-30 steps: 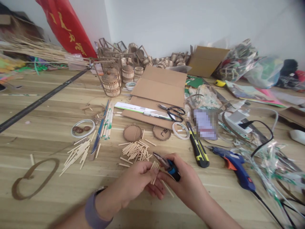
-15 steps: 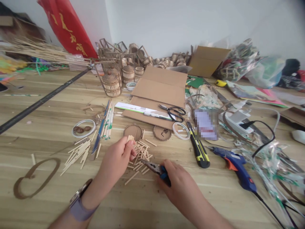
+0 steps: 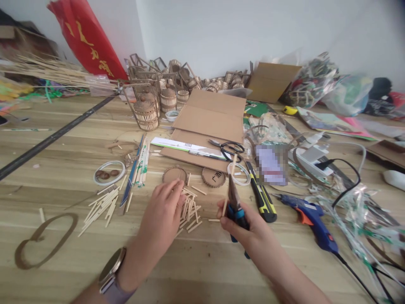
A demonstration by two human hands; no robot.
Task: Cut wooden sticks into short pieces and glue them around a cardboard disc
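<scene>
Steadiness suits the right hand [image 3: 253, 226], fingers curled round needle-nose pliers [image 3: 234, 204]; whether the left hand [image 3: 163, 213] grips sticks [image 3: 191, 210] is unclear.

Three white rings [image 3: 95, 177], three round brown pieces [image 3: 106, 175] and two round brown cardboard discs [image 3: 173, 174] are visible. One pair of blue-and-black pliers [image 3: 234, 197] and one blue glue gun [image 3: 315, 221] show.

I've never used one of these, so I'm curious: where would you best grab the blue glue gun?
Probably by the handle of the glue gun, coming from the near side: the handle slants toward the person, the orange trigger lies by its far end, and the nozzle points away to the left.
</scene>
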